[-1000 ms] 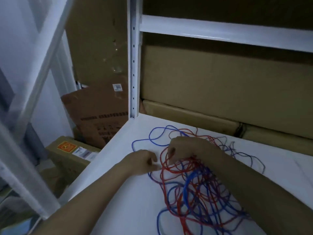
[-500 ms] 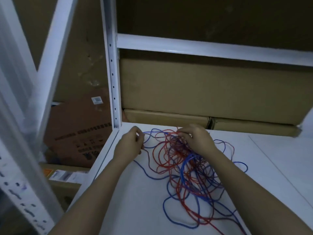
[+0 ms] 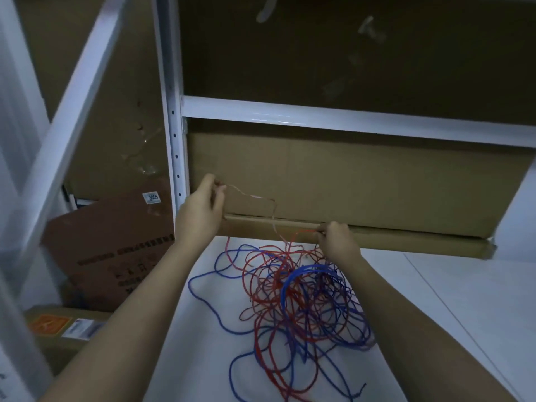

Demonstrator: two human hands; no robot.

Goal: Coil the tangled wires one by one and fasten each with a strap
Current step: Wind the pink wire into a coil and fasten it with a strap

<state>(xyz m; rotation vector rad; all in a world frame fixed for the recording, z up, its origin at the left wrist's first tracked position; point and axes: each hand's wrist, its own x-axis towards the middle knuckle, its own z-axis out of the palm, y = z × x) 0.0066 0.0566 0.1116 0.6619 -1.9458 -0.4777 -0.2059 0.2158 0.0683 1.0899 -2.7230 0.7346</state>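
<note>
Two bare forearms, no sleeves, hands (image 3: 200,210) without gloves

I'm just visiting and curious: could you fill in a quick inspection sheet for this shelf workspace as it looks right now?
Surface: white shelf board, wires lying on it.
Job's things: tangled pile of red and blue wires; one thin red wire strand lifted out; no strap seen.
Clutter: nothing seen.
Hands: left hand raised, pinching the strand's end; right hand pinching red wire at the pile's far edge.
Cables: only the job's wires.
Surroundings: white metal shelf post; brown cardboard boxes behind; labelled carton at left.
</note>
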